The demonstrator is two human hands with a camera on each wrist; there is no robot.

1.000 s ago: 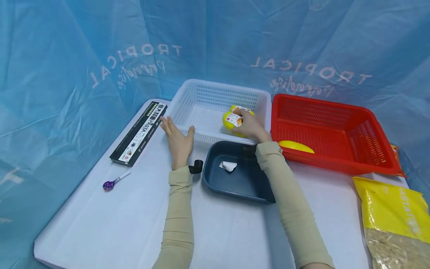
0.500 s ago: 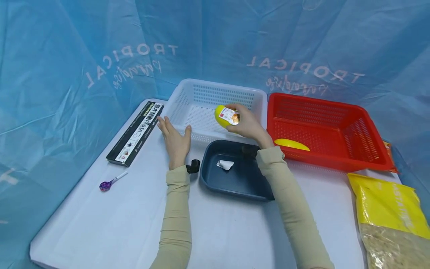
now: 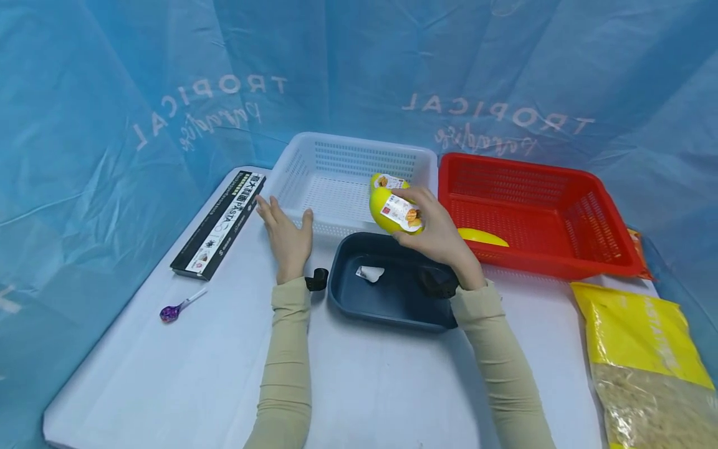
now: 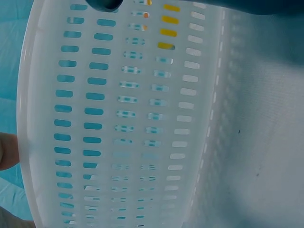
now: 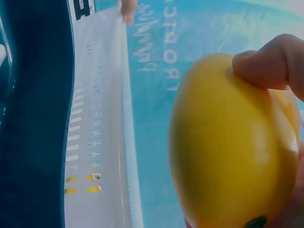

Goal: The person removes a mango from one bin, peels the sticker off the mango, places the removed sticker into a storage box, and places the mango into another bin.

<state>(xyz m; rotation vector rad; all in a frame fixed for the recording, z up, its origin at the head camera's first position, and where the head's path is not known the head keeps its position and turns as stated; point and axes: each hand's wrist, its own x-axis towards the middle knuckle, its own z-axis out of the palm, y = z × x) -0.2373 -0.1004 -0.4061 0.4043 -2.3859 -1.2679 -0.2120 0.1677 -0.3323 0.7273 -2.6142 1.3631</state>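
In the head view my right hand holds a yellow, oval, mango-like thing with a white printed label, raised above the near rim of the white basket. The right wrist view shows the smooth yellow thing close up, my thumb on its upper end and a green spot low on it. Another labelled yellow piece is in the basket behind it. My left hand, fingers spread and fairly straight, is at the basket's near left corner; in the left wrist view fingertips show at its rim.
A dark blue basin holding a small white item stands in front. The red basket, with a yellow oval piece, is at right. Around them lie a black pasta box, a purple lollipop and a yellow bag.
My right hand has lifted the yellow thing up from inside the white basket and drawn it nearer, over the rim. The left hand keeps its place at the basket. The view shifts slightly.
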